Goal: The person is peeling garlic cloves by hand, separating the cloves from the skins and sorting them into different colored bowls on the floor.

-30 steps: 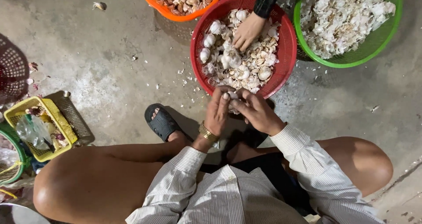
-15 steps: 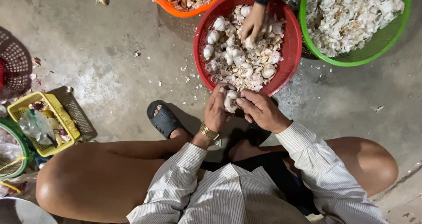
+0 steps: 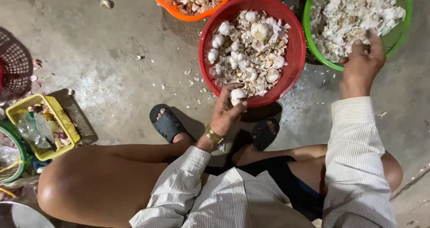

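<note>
Bare concrete floor (image 3: 103,71) lies under me, littered with papery skins. My left hand (image 3: 228,111) pinches a white garlic bulb (image 3: 237,95) between thumb and fingers, just at the near rim of the red basket (image 3: 293,71) of garlic heads. My right hand (image 3: 363,62) reaches well apart to the right, fingers curled loosely over the rim of the green basket (image 3: 401,33) of peelings; whether it grips anything, I cannot tell. An orange basket (image 3: 179,11) of cloves sits beyond, a yellow crate (image 3: 62,120) at my left.

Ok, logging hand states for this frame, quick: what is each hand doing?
Left hand: closed on a garlic bulb at the red basket rim.
Right hand: over the green basket of skins; grip cannot be told.
</note>
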